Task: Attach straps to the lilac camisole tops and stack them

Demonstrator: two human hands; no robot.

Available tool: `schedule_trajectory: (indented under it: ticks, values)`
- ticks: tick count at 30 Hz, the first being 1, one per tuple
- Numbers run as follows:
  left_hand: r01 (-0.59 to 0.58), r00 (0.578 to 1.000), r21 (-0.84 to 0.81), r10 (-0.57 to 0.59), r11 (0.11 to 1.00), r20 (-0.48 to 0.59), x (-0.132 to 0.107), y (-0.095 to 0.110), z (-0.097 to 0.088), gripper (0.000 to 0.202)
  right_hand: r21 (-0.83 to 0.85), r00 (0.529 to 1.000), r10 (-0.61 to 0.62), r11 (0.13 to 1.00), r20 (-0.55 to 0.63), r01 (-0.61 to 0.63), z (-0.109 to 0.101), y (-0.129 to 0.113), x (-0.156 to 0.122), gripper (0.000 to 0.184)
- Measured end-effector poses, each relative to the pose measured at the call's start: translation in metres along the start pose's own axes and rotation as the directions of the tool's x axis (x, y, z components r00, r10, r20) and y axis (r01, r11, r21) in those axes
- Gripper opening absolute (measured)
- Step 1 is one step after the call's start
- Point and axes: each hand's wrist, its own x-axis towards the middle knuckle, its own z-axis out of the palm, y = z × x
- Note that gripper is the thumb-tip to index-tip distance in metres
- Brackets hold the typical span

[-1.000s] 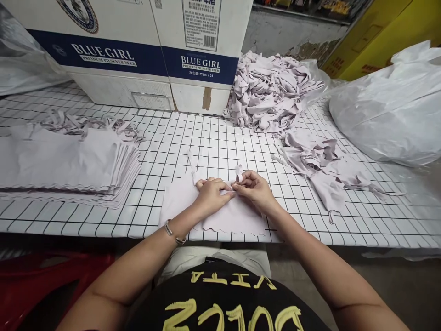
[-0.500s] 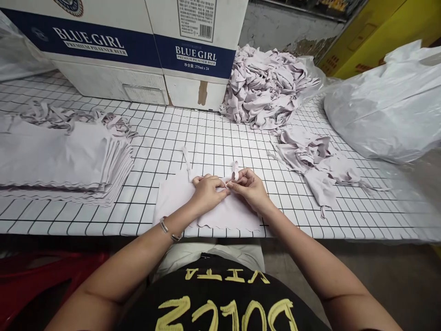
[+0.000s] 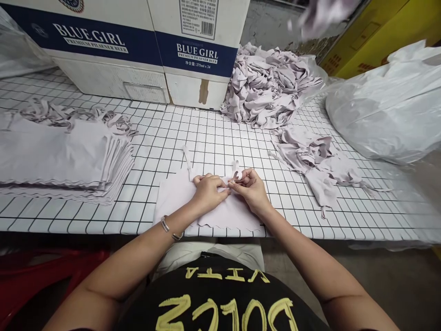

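Observation:
A pale lilac camisole lies flat at the front edge of the table, its wavy hem towards me. Its left strap stretches loose away from me over the cloth. My left hand rests on the camisole's upper part, fingertips pinching the fabric near the middle of its top edge. Close against it, my right hand is closed in a pinch on the base of the right strap, which loops up beside the fingers. Fingers partly cover the exact spot being pinched.
Stacked lilac camisoles lie left. A large white and blue beer carton stands behind. Beyond my right hand are a heaped pile of lilac garments, a few loose ones and a white plastic bag. A blurred lilac garment hangs mid-air top right.
A blurred lilac garment has appeared in the air above the pile at top right. My hands stay almost in place, with only slight finger movement at the right strap.

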Motion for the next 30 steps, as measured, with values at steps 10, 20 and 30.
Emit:
schedule_trajectory:
  ticks: [10,20,30]
  values:
    - [0.012,1.0,-0.009,-0.012,1.0,0.006,0.0,-0.001,-0.001,0.011,-0.044,1.0,-0.01,0.999,0.029,0.011,0.0,0.004,-0.004,0.038]
    - [-0.034,0.999,-0.039,0.033,0.999,-0.023,-0.002,-0.006,0.004,0.018,-0.483,0.988,-0.083,0.865,0.13,0.136,-0.013,-0.013,-0.004,0.034]
    - [-0.101,0.995,0.004,0.101,0.995,-0.012,-0.002,-0.005,0.005,0.018,-0.633,0.963,0.074,0.766,0.259,0.111,-0.021,-0.032,0.006,0.03]
